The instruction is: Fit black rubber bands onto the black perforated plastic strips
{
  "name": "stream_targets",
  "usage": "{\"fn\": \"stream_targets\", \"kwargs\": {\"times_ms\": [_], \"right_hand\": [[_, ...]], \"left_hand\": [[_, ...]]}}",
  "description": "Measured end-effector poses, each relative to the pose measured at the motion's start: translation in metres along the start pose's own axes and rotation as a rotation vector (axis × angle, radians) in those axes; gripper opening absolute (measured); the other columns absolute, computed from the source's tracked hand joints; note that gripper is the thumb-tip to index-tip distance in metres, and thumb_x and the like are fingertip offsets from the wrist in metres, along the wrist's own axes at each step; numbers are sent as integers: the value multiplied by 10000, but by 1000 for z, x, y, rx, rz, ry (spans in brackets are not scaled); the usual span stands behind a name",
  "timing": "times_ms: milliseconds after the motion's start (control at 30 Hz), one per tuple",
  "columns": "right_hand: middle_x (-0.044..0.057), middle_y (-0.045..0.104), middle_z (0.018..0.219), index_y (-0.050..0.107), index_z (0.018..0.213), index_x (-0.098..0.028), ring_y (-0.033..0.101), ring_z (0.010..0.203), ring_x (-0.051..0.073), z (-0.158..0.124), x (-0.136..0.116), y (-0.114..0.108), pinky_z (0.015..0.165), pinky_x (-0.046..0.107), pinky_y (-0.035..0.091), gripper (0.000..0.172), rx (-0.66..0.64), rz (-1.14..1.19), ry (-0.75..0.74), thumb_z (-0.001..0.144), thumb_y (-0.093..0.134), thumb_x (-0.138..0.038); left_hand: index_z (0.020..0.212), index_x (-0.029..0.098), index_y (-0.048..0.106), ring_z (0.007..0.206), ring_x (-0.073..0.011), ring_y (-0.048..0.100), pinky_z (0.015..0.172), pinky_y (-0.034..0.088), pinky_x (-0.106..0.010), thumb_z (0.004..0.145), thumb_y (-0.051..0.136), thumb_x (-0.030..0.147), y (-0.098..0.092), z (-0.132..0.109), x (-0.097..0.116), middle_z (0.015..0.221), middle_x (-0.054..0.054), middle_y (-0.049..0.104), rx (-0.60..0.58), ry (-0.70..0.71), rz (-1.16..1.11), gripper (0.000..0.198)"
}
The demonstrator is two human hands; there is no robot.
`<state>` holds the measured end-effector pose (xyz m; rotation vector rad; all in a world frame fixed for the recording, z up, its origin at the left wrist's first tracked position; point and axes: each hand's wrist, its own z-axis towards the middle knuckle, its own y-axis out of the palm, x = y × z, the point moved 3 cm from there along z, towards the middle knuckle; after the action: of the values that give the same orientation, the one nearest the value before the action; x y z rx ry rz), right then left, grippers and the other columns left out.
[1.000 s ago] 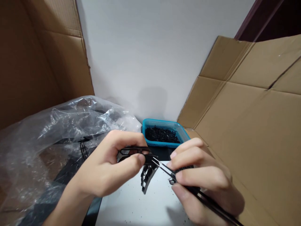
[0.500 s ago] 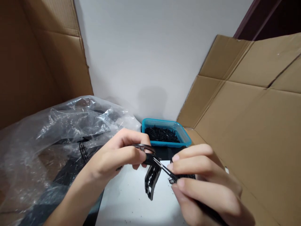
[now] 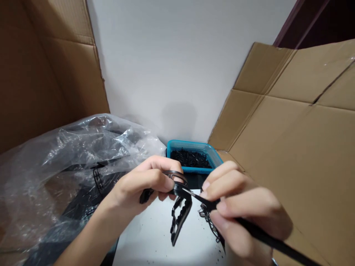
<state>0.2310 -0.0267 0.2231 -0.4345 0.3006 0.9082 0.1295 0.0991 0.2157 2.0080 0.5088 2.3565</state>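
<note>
Pinched between the thumb and fingers of my left hand (image 3: 146, 181) is a black plastic frame part (image 3: 187, 214). It has a curved, slotted section that hangs below the fingers. My right hand (image 3: 246, 207) grips black tweezers (image 3: 269, 238) with pale pointed tips. Those tips meet the black part just right of my left thumb; whether they hold a bit of it cannot be made out. More thin black openwork parts (image 3: 213, 227) lie on the white board (image 3: 149, 236) under my right hand, partly hidden by it.
At the back stands a blue plastic basket (image 3: 194, 170) with many small black pieces in it. A clear plastic bag (image 3: 55, 166) with black parts spreads on the left. Cardboard walls (image 3: 291, 147) rise on both sides, and dark specks dot the board.
The black part has turned, so its hanging section shows wider and reaches lower. My right hand has shifted and tilted the tweezers, showing their long rear end and the parts beneath.
</note>
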Motion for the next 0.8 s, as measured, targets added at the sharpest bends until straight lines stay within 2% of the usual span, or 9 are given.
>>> {"fn": "stream_targets", "kwargs": {"times_ms": [100,167,267,367,600,800], "right_hand": [[-10,580,700,512,762,-222,520,654,143,3,18,5,584,322,424,145,96,343,38,732,553,-86],[-15,588,694,513,757,-232,522,649,148,6,31,11,565,314,418,109,74,566,136,733,591,-159],[-27,577,653,515,724,-245,506,595,142,9,43,18,504,285,391,131,22,758,234,692,635,-203],[-33,543,587,495,662,-240,486,549,139,12,48,23,488,271,391,151,-10,867,282,648,644,-213],[-49,488,553,457,636,-220,480,562,121,12,51,34,573,259,414,175,-85,1075,374,611,629,-202],[-61,426,510,409,609,-205,449,532,102,14,48,39,569,243,406,203,-94,1119,377,572,607,-185]], "left_hand": [[569,143,558,518,-111,359,494,219,-270,601,579,232,2,-2,3,517,9,456,40,28,33,97],[549,148,542,503,-109,348,488,219,-268,583,574,226,2,-3,5,500,16,434,79,41,47,91],[535,154,524,496,-107,339,488,219,-262,574,574,236,4,-3,6,484,17,422,88,42,66,104],[540,156,526,506,-111,351,497,234,-258,572,574,234,5,-3,6,490,15,433,86,50,96,96],[552,154,524,507,-102,343,495,244,-248,614,588,214,8,-4,7,501,29,424,57,108,110,107],[607,150,556,565,-116,382,537,288,-255,689,589,213,13,-6,8,590,13,482,2,172,112,109]]}}
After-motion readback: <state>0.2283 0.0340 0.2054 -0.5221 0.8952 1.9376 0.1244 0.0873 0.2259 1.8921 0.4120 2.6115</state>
